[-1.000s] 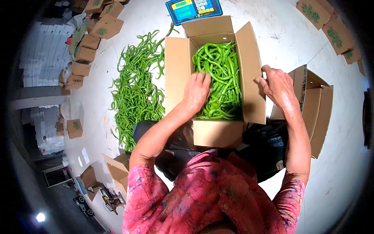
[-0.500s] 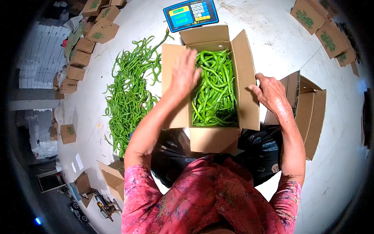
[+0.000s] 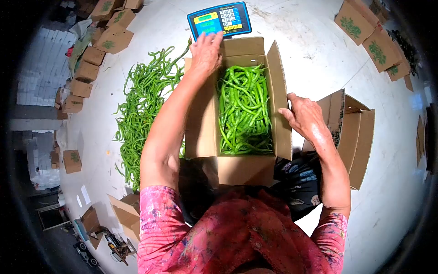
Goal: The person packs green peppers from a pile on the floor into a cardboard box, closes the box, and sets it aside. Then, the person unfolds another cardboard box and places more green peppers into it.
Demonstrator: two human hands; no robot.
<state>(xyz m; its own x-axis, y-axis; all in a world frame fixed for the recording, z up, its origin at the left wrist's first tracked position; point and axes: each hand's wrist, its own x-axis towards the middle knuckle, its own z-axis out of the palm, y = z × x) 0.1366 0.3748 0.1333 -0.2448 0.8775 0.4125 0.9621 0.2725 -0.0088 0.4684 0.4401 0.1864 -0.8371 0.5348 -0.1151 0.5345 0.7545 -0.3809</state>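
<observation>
Under everything spreads the smooth, pale grey-white floor (image 3: 392, 201), and my pink-red patterned shirt (image 3: 242, 228) fills the bottom of my view, with my black patterned trousers (image 3: 296, 176) below the work. Right in front of me stands an upright brown cardboard box (image 3: 246, 170), its flaps folded outward. Inside it lie the long, glossy green peppers (image 3: 246, 107), tangled together below the rim. To its left, a long loose heap of slender green peppers (image 3: 137, 123) is spread on the floor. A second brown cardboard box (image 3: 362, 146) rests to the right, open, beyond my right forearm. Brown cartons with green leaf prints (image 3: 114, 39) cluster at the upper left. Just past the far flap sits a blue-framed rectangular panel (image 3: 220, 20) with a lit display and keypad. My left hand (image 3: 206, 54) reaches to the display's lower edge, fingers extended, grasping nothing; I cannot tell whether they touch. My right hand (image 3: 305, 115) is bent at the right flap's outer edge; whether it grips there, I cannot tell.
</observation>
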